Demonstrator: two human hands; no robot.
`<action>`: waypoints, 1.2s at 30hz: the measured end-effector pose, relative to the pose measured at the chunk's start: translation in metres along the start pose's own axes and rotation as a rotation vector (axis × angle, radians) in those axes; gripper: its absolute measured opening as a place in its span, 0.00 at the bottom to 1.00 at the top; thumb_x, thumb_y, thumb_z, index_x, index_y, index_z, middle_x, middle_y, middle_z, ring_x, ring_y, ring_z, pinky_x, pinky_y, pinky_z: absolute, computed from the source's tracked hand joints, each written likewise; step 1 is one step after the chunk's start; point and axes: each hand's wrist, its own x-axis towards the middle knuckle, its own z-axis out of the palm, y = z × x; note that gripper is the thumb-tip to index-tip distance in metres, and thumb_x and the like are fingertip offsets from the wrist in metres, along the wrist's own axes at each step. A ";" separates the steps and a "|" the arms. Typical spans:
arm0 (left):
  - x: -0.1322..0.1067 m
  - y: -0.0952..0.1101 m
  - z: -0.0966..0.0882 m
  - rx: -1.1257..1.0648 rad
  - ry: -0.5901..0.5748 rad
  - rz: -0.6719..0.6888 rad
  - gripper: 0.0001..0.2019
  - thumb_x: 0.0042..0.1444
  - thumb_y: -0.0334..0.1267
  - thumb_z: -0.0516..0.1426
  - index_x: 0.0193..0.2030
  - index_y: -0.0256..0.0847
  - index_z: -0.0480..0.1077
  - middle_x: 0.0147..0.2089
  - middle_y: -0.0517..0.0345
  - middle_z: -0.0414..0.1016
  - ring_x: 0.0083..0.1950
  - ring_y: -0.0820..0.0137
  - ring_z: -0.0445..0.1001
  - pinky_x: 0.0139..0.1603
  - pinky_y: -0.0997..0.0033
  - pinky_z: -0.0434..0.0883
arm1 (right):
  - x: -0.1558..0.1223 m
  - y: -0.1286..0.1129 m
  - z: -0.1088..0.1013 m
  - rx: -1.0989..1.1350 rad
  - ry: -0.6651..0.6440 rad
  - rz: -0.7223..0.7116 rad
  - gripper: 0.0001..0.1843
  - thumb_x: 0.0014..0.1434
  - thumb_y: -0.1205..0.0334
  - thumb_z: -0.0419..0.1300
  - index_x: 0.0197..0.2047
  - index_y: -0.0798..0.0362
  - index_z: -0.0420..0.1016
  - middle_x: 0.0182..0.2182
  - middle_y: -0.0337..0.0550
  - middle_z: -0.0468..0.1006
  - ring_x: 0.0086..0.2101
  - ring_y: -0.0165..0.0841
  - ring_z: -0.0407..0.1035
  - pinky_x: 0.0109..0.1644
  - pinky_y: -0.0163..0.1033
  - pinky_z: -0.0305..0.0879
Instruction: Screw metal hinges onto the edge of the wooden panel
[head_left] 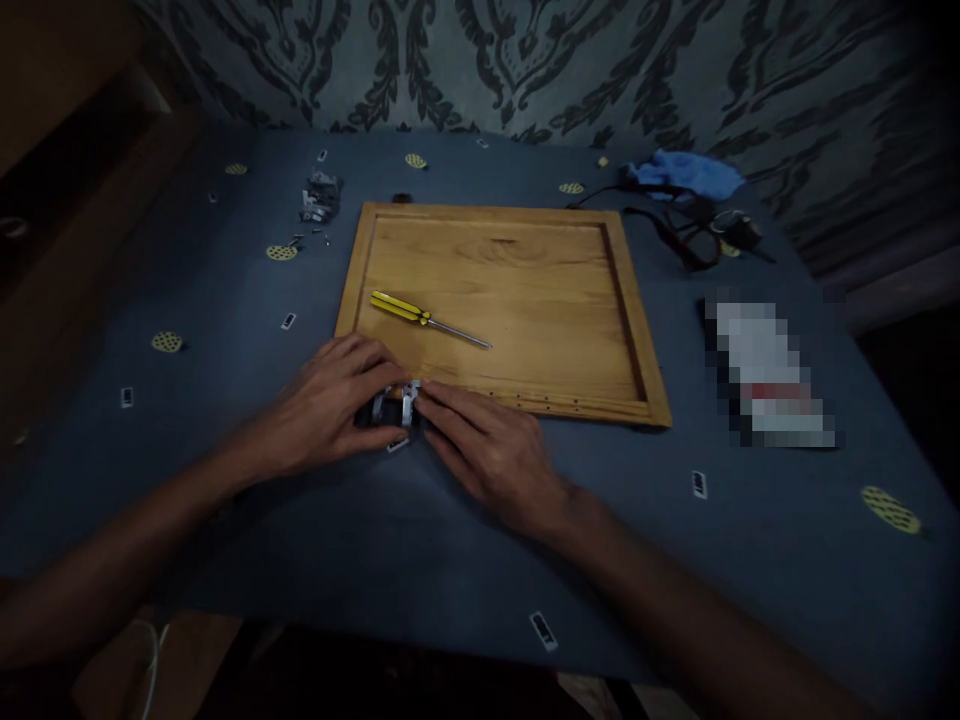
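A silvery metal cabinet hinge [409,402] sits at the near left edge of a framed wooden panel [495,280]. My left hand [341,405] grips it from the left, thumb below and fingers above, partly covering it. From the other side, the closed fingertips of my right hand [499,450] press against the hinge. Several small dark holes run along the panel's near rail, to the right of the hinge. On the panel lies a screwdriver [401,307] with a yellow and black handle, its shaft pointing right.
More metal hinges [321,197] and a few small screws [316,233] lie at the back left of the patterned tablecloth [225,270]. At the back right are a blue cloth [686,175], dark glasses [694,250] and keys [739,228]. A pixelated item [772,375] lies right of the panel.
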 end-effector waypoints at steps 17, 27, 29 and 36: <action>0.001 0.008 -0.001 0.021 0.022 -0.010 0.17 0.69 0.52 0.61 0.55 0.42 0.72 0.50 0.52 0.77 0.53 0.58 0.73 0.56 0.57 0.69 | 0.001 -0.005 -0.005 -0.170 -0.045 -0.080 0.18 0.74 0.72 0.53 0.58 0.60 0.81 0.56 0.56 0.85 0.45 0.39 0.82 0.47 0.43 0.82; 0.000 0.010 -0.004 -0.029 0.019 -0.013 0.17 0.71 0.53 0.58 0.56 0.43 0.72 0.52 0.52 0.77 0.54 0.58 0.73 0.56 0.57 0.68 | 0.006 -0.008 -0.006 -0.250 -0.033 -0.069 0.20 0.74 0.73 0.50 0.55 0.56 0.83 0.53 0.47 0.86 0.39 0.33 0.81 0.42 0.37 0.78; 0.000 0.010 -0.005 -0.033 0.019 -0.011 0.18 0.71 0.54 0.59 0.55 0.42 0.72 0.52 0.53 0.77 0.54 0.59 0.73 0.55 0.58 0.68 | 0.007 -0.008 -0.007 -0.247 -0.035 -0.067 0.21 0.75 0.73 0.49 0.54 0.56 0.84 0.54 0.47 0.86 0.39 0.33 0.80 0.41 0.37 0.77; 0.002 0.010 -0.006 -0.039 0.023 -0.009 0.18 0.71 0.53 0.59 0.55 0.42 0.73 0.51 0.53 0.77 0.53 0.59 0.74 0.55 0.58 0.69 | 0.005 -0.008 -0.006 -0.234 -0.057 -0.062 0.19 0.73 0.74 0.52 0.56 0.57 0.83 0.56 0.49 0.85 0.41 0.34 0.80 0.42 0.38 0.77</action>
